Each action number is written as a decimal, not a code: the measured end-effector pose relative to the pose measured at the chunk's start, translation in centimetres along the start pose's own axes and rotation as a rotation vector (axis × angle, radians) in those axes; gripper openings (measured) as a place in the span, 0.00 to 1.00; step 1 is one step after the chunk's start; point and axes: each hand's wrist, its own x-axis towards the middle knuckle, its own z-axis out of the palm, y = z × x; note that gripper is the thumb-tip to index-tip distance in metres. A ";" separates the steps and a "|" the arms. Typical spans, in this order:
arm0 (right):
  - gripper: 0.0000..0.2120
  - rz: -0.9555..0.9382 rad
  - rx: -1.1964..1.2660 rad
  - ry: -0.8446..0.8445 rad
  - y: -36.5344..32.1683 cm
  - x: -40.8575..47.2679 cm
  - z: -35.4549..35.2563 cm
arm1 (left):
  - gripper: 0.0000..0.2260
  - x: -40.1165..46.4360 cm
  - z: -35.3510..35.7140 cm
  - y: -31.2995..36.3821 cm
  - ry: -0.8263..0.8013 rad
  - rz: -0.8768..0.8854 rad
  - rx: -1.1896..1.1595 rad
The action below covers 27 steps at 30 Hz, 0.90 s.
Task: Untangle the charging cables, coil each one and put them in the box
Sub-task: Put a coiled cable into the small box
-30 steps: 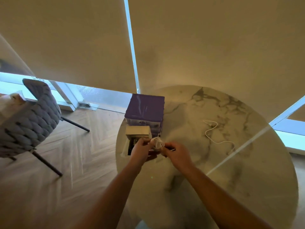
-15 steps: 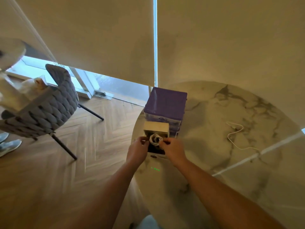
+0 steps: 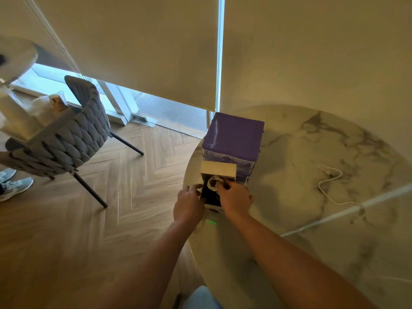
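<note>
A small open box (image 3: 219, 169) with a pale raised lid and a dark inside stands at the left edge of the round marble table (image 3: 289, 230). My right hand (image 3: 236, 198) pinches a coiled white cable (image 3: 213, 182) just inside the box's mouth. My left hand (image 3: 189, 202) grips the box's left wall, thumb on the rim. A second white cable (image 3: 327, 186) lies loose and uncoiled on the table to the right.
A purple-topped stack of clear drawers (image 3: 234, 139) stands right behind the box. A grey woven chair (image 3: 64, 139) with things on it is on the wooden floor to the left, and someone's shoes (image 3: 13, 186) show at the far left edge.
Both hands carried the coiled cable forward from above the table into the open box. My left hand let go of the coil and took the box's side. The view swung left.
</note>
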 end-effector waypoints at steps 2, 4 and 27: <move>0.15 -0.027 0.006 -0.001 0.2 -0.1 0.2 | 0.18 -0.1 0.2 -0.1 0.011 -0.004 -0.012; 0.18 -0.074 -0.021 0.015 0.6 -0.3 0.1 | 0.18 -0.2 0.3 -0.1 0.017 -0.004 -0.020; 0.10 -0.227 0.179 0.041 5.4 -0.3 -3.2 | 0.16 -1.3 0.0 2.4 0.070 -0.018 -0.025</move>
